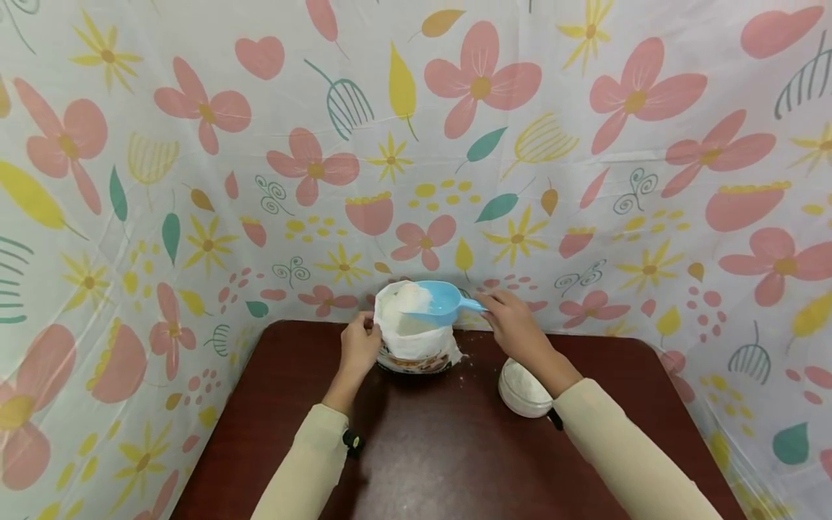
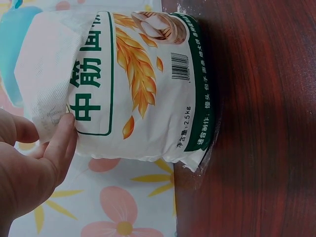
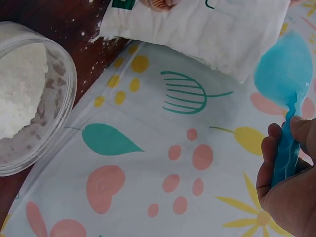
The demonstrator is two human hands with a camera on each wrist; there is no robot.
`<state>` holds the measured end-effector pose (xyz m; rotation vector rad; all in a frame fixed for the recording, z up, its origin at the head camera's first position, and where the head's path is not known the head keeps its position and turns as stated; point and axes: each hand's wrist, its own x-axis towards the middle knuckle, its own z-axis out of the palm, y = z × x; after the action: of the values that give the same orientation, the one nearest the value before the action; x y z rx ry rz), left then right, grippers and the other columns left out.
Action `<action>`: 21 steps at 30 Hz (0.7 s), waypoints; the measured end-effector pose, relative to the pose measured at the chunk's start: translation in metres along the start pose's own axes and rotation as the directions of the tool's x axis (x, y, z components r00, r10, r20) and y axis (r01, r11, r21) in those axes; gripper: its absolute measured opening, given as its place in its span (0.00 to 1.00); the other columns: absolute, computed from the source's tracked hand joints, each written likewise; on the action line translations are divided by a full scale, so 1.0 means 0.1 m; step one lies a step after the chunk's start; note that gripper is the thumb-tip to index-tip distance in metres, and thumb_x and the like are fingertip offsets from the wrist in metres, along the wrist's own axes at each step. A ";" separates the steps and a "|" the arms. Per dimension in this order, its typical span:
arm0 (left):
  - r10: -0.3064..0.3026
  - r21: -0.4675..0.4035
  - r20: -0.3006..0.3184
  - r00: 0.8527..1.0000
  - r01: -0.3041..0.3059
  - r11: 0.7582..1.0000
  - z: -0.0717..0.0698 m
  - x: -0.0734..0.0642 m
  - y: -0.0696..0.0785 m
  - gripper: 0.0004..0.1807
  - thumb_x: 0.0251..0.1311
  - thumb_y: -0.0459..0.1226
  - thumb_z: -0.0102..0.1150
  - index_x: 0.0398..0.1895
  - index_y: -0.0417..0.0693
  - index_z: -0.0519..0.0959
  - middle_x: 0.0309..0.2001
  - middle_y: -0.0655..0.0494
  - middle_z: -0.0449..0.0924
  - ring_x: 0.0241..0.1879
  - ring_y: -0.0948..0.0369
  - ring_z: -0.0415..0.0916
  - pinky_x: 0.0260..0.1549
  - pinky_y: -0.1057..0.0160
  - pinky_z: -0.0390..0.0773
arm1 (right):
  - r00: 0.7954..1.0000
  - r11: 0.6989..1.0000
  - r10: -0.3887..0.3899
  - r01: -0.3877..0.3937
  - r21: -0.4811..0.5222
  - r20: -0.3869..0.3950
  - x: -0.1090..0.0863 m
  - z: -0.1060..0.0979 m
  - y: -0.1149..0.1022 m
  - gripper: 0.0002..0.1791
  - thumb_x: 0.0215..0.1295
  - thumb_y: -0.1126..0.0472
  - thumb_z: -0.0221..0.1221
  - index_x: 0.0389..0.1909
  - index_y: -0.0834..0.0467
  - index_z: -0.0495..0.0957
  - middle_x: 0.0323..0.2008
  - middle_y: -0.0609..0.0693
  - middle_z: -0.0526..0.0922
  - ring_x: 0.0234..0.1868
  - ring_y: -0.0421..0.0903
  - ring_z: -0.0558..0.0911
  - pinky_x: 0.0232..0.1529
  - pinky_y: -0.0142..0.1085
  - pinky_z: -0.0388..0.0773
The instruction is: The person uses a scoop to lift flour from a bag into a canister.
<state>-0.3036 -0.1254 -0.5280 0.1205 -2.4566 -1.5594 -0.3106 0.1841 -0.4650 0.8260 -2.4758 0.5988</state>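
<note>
Right now the scoop [image 1: 438, 302] sits at the mouth of the bag [image 1: 419, 347], its blue bowl-shaped end tilted over the white paper rim, with flour [image 1: 412, 296] heaped at its front. Whether the scoop touches the rim, I cannot tell. The right hand [image 1: 513, 325] grips the scoop by its handle, fingers curled round one side and the thumb laid along the other. The left hand [image 1: 360, 345] pinches the near left edge of the bag's mouth between thumb and fingers, the paper folding outward there.

The bag stands upright at the far edge of the table [image 1: 448, 448], near the middle. Its printed side, seen from the left wrist, carries wheat ears [image 2: 140, 74], a barcode [image 2: 180, 66], green lettering and "2.5kg". White specks [image 3: 94, 37] dot the dark red wood beside it.

To the right of the bag, well apart from it and partly under the right forearm, stands a clear bowl [image 1: 522, 409] with more white powder [image 3: 17, 91] inside. Behind everything hangs a flowered cloth [image 1: 416, 180]. Both sleeves [image 1: 305, 462] are cream.
</note>
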 end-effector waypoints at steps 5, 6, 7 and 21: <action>0.005 -0.003 -0.005 1.000 -0.005 1.000 0.00 -0.03 0.01 0.15 0.73 0.33 0.54 0.58 0.37 0.79 0.42 0.43 0.83 0.32 0.56 0.84 0.31 0.58 0.87 | 0.999 1.000 -0.017 0.019 0.024 -0.051 -0.10 -0.04 0.00 0.18 0.65 0.73 0.65 0.56 0.64 0.83 0.44 0.60 0.84 0.45 0.57 0.82 0.42 0.50 0.84; 0.003 -0.003 -0.004 1.000 -0.003 1.000 0.00 -0.03 0.02 0.15 0.73 0.33 0.54 0.58 0.37 0.79 0.42 0.43 0.83 0.32 0.56 0.84 0.31 0.58 0.88 | 0.998 0.999 -0.020 0.022 0.027 -0.058 -0.13 -0.05 0.00 0.18 0.65 0.74 0.65 0.55 0.64 0.83 0.44 0.60 0.85 0.45 0.57 0.82 0.42 0.50 0.84; 0.002 -0.001 -0.002 1.000 -0.002 1.000 0.00 -0.04 0.02 0.15 0.73 0.33 0.54 0.58 0.36 0.79 0.42 0.43 0.83 0.32 0.56 0.84 0.31 0.58 0.88 | 0.998 0.999 -0.016 0.018 0.030 -0.059 -0.15 -0.06 -0.01 0.17 0.65 0.74 0.65 0.55 0.65 0.83 0.44 0.60 0.84 0.44 0.57 0.82 0.42 0.49 0.84; 0.000 -0.033 0.022 1.000 0.001 0.999 -0.02 -0.03 0.03 0.17 0.75 0.33 0.52 0.61 0.33 0.77 0.44 0.41 0.82 0.33 0.56 0.84 0.33 0.59 0.89 | 0.997 1.000 0.026 -0.026 -0.003 -0.066 -0.40 -0.23 0.01 0.19 0.68 0.72 0.64 0.59 0.61 0.82 0.47 0.56 0.83 0.45 0.53 0.81 0.41 0.47 0.82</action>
<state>-0.3001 -0.1254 -0.5254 0.0990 -2.4470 -1.6088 -0.2765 0.2141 -0.4687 0.7616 -2.4305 0.6204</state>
